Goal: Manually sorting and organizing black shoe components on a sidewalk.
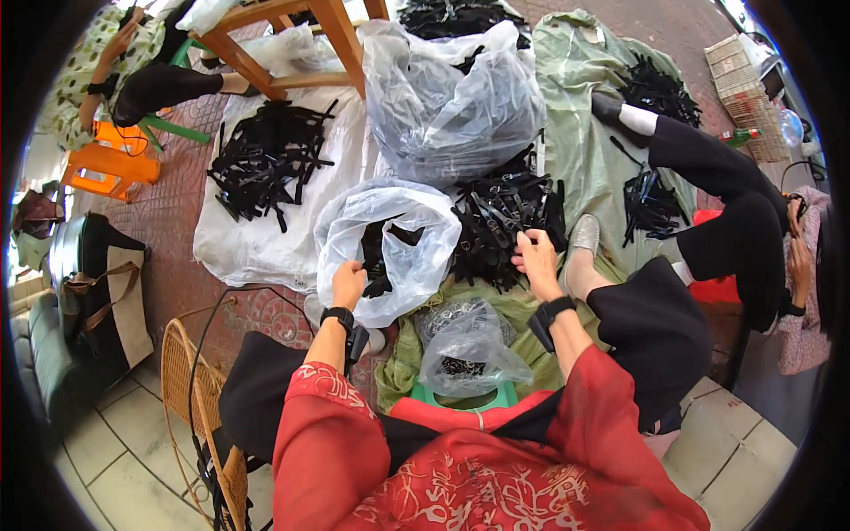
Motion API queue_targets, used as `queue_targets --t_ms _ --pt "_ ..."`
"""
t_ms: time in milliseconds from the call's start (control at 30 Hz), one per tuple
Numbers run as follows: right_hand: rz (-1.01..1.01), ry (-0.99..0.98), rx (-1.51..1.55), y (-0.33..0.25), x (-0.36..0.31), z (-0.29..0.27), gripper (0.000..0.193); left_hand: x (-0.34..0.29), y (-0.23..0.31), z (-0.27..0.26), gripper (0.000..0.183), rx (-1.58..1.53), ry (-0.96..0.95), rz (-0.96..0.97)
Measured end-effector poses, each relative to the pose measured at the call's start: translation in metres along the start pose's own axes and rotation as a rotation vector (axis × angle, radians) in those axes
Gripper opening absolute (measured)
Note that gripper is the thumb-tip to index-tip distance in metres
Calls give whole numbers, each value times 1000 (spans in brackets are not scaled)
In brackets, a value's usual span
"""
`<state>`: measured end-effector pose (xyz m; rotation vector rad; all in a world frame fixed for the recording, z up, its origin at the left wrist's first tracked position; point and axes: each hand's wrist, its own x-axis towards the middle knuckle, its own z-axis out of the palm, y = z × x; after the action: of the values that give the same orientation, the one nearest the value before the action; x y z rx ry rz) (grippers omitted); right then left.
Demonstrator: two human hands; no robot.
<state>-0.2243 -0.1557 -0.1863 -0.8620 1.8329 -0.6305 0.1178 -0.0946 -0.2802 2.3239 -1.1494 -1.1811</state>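
The left hand is closed around the rim of a clear plastic bag, pinching the film between thumb and fingers so the mouth stays open; a few black strap pieces lie inside the bag, just beyond the knuckles. The right hand rests with fingers loosely curled on the near edge of a heap of black straps, the fingertips touching one piece, though whether it is truly gripped cannot be told. Between the two wrists, nearer the body, sits a smaller clear bag on a green stool. Beyond both hands stands a large filled plastic sack, and to the far left of the left hand another pile of black pieces lies on a white sheet. To the right of the right hand another person's leg stretches over a pale green cloth.
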Motion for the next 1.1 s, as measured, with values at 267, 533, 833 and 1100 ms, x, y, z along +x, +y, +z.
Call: queue_targets --t_ms 267,533,833,1100 --pt "11 -1302 -529 -17 -76 14 21 -24 -11 26 23 303 38 139" --pt "-398 -825 -774 140 -154 60 20 -29 8 23 15 425 -43 199" --pt "-755 -680 -641 181 -128 54 18 0 1 27 18 587 7 449" --pt "-617 -678 -596 169 -126 63 17 -14 25 1 29 845 -48 363"
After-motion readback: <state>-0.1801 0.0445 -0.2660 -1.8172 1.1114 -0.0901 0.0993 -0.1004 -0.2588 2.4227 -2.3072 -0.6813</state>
